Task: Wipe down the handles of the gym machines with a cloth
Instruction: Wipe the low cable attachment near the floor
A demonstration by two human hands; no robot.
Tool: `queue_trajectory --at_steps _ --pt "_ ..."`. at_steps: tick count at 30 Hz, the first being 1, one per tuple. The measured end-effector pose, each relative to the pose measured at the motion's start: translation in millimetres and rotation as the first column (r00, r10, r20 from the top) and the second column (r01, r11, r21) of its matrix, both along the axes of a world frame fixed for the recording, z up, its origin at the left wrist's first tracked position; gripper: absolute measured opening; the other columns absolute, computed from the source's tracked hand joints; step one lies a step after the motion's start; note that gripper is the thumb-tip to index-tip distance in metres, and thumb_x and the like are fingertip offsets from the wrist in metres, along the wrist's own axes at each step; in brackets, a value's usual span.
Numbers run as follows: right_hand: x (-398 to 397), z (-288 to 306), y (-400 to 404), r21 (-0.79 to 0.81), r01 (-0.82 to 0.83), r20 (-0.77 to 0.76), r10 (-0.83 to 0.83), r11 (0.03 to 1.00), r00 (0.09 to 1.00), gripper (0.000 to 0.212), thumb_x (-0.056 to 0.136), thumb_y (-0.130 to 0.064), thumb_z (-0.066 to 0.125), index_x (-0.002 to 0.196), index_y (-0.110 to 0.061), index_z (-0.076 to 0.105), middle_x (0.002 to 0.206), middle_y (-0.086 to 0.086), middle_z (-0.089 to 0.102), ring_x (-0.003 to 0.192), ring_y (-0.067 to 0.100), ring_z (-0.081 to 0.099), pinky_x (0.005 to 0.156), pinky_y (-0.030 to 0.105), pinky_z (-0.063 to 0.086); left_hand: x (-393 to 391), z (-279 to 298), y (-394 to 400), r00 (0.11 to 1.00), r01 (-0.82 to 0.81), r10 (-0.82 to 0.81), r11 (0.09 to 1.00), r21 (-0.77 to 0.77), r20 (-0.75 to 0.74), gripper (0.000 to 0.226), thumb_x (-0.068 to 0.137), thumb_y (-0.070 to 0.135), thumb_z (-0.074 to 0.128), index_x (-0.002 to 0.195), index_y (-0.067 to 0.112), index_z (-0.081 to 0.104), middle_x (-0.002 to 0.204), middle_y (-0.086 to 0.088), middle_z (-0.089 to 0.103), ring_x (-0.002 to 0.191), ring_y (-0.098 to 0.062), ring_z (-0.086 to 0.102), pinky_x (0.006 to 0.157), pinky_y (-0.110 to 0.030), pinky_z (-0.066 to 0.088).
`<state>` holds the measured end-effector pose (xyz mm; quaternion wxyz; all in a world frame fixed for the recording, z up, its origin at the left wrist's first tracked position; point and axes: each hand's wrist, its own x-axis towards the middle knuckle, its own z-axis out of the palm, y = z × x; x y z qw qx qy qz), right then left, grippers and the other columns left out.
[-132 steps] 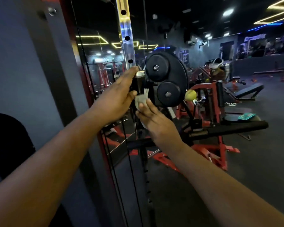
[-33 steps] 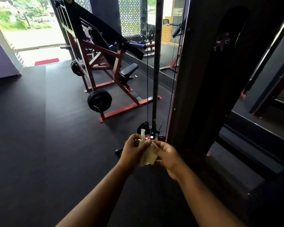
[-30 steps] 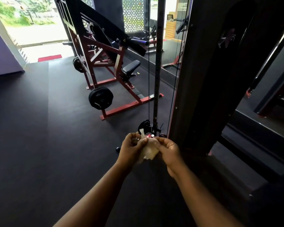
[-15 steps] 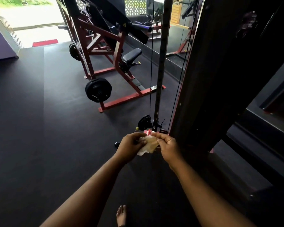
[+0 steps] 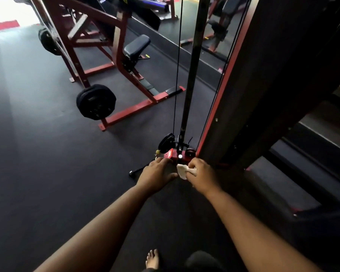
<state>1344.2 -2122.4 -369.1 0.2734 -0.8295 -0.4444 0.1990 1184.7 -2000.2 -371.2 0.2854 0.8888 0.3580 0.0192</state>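
Hands low at the cable machine's red base bracket [image 5: 174,154].
Right hand [image 5: 201,174] pinches the crumpled pale cloth [image 5: 183,170], just below the bracket; left hand [image 5: 155,173], fingers straight, rests beside it, equally near.

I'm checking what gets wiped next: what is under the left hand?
The left hand reaches toward the red bracket at the cable machine's base. A thin black bar sticks out left. Whatever lies beneath the palm is covered.

Soft pale cloth [image 5: 183,170]; matt rubbery floor [image 5: 47,154]
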Motion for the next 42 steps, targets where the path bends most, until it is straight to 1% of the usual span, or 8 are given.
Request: queue_trajectory --at_steps 5,10,14,20,26,35,38,42 --pt "40 -63 39 -0.075 0.13 -0.193 -0.142 0.989 0.971 0.03 0.092 -0.008 0.065 0.116 -0.025 0.07 0.105 0.001 0.072 0.092 0.019 0.069 0.076 0.03 0.057 40 -51 48 0.98 0.079 -0.089 0.995 -0.063 -0.179 0.071 0.094 0.061 0.061 0.154 0.029 0.039 0.158 0.003 0.042 0.142 -0.021 0.043 0.111 -0.042 0.042" --pt "90 -138 80 -0.113 0.281 -0.337 -0.303 0.953 0.892 0.031 0.088 -0.006 0.064 0.108 -0.026 0.076 0.102 -0.003 0.075 0.095 0.019 0.07 0.081 0.034 0.058 95 -112 84 0.966 0.132 -0.136 0.991 -0.031 -0.218 0.075 0.098 0.058 0.056 0.161 0.029 0.027 0.167 0.005 0.028 0.151 -0.018 0.031 0.117 -0.038 0.033" --pt "148 -227 121 -0.178 0.369 -0.394 -0.409 0.912 0.823 0.021 0.09 -0.014 0.067 0.105 -0.026 0.074 0.094 -0.008 0.071 0.093 0.02 0.069 0.082 0.035 0.056 153 -190 115 0.939 0.169 -0.17 0.985 -0.03 -0.298 0.075 0.102 0.054 0.049 0.164 0.027 0.016 0.172 0.004 0.013 0.157 -0.015 0.013 0.124 -0.04 0.021" --pt "215 -361 168 -0.215 0.422 -0.421 -0.473 0.881 0.774 0.011 0.091 -0.017 0.07 0.101 -0.017 0.074 0.088 -0.006 0.067 0.083 0.017 0.064 0.067 0.027 0.042 222 -320 151 0.923 0.192 -0.194 0.981 -0.038 -0.332 0.073 0.103 0.052 0.047 0.164 0.026 0.015 0.173 0.002 0.008 0.158 -0.017 0.011 0.125 -0.044 0.019" --pt "251 -516 196 -0.298 0.397 -0.482 -0.496 0.868 0.722 0.025 0.092 -0.014 0.063 0.113 -0.023 0.072 0.098 -0.004 0.072 0.09 0.017 0.069 0.079 0.038 0.059 259 -468 183 0.872 0.282 -0.279 0.958 -0.055 -0.402 0.076 0.106 0.052 0.039 0.164 0.025 -0.001 0.172 0.004 -0.011 0.158 -0.013 -0.005 0.128 -0.046 0.009" --pt "261 -669 227 -0.273 0.435 -0.428 -0.514 0.858 0.743 0.014 0.097 -0.022 0.067 0.11 -0.022 0.07 0.091 -0.007 0.066 0.078 0.003 0.062 0.059 0.011 0.044 280 -607 222 0.872 0.377 -0.332 0.924 0.062 -0.36 0.082 0.104 0.053 0.039 0.164 0.022 -0.009 0.172 -0.001 -0.014 0.158 -0.018 -0.014 0.128 -0.052 0.004" --pt "260 -699 243 -0.268 0.444 -0.475 -0.518 0.855 0.712 0.011 0.095 -0.024 0.069 0.106 -0.021 0.07 0.093 -0.002 0.071 0.084 0.013 0.067 0.06 0.016 0.047 278 -632 225 0.893 0.397 -0.339 0.903 0.164 -0.296 0.083 0.105 0.049 0.047 0.164 0.017 -0.001 0.173 -0.007 -0.004 0.159 -0.023 -0.007 0.127 -0.056 0.007" --pt "266 -718 268 -0.218 0.531 -0.502 -0.561 0.819 0.659 0.012 0.097 -0.02 0.063 0.107 -0.02 0.07 0.097 -0.002 0.072 0.089 0.015 0.068 0.077 0.037 0.059 274 -644 225 0.91 0.391 -0.337 0.89 0.236 -0.24 0.08 0.106 0.047 0.046 0.164 0.011 0.004 0.172 -0.009 0.0 0.159 -0.026 -0.001 0.126 -0.059 0.012"
